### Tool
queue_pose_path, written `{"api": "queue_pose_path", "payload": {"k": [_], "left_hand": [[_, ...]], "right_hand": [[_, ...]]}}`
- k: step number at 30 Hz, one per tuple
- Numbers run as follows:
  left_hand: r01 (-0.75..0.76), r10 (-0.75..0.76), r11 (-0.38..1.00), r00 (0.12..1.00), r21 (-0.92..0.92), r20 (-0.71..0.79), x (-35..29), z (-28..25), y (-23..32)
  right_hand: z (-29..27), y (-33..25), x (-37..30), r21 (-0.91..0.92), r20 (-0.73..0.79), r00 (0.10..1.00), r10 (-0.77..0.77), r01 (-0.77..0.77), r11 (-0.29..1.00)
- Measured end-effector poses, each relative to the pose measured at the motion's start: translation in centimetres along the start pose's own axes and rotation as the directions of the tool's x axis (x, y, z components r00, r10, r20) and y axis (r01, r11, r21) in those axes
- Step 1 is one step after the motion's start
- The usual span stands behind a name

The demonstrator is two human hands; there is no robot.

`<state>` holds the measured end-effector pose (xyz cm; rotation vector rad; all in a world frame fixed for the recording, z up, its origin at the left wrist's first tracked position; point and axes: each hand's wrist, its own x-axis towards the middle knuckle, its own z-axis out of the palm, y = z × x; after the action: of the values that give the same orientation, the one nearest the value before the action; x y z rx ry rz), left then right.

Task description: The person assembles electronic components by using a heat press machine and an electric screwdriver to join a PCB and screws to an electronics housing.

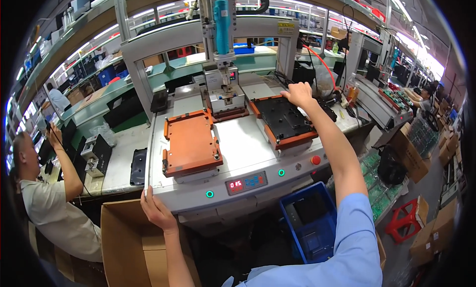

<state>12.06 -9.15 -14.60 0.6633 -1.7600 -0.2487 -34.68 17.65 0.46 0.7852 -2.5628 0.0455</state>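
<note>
My right hand (299, 94) is stretched over the far right corner of the right-hand orange fixture (293, 141). Its fingers are curled closed, and whatever they grip, if anything, is hidden. A black plastic panel (282, 117) lies in that fixture, just below the hand. At the machine's front left corner, my left hand (157, 211) rests with fingers extended against the edge, holding nothing. The left-hand orange fixture (191, 143) holds no panel. Between and behind the two fixtures stands the machine's head with a teal screwdriver (222, 27) mounted upright.
A control panel (246, 183), green-ringed buttons and a red knob (315, 160) line the machine's front. Below are a cardboard box (119, 237) and a blue bin (302, 242) with dark parts. Another black panel (139, 167) lies left. A co-worker (54, 198) sits at the left.
</note>
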Motion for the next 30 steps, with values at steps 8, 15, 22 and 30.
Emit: {"api": "queue_pose_path", "payload": {"k": [8,15,22,30], "left_hand": [[0.012,-0.012,1.0,1.0,0.019,0.007,-0.2,-0.6,-0.1],[0.018,-0.018,1.0,1.0,-0.005,-0.013,-0.1,-0.3,0.1],[0.0,-0.001,1.0,1.0,-0.032,-0.008,0.0,0.8,0.7],[0.008,-0.008,1.0,1.0,-0.001,-0.011,0.0,0.0,0.4]], "right_hand": [[-2.1,-0.9,3.2,0.026,0.423,0.887,0.186,-0.217,0.976],[4.9,1.4,5.4,0.471,0.46,0.852,0.25,-0.473,0.745],[4.4,1.8,4.5,0.315,0.356,0.854,0.381,-0.493,0.811],[-7.6,-9.4,-14.9,0.755,-0.324,0.916,0.236,0.101,0.648]]}}
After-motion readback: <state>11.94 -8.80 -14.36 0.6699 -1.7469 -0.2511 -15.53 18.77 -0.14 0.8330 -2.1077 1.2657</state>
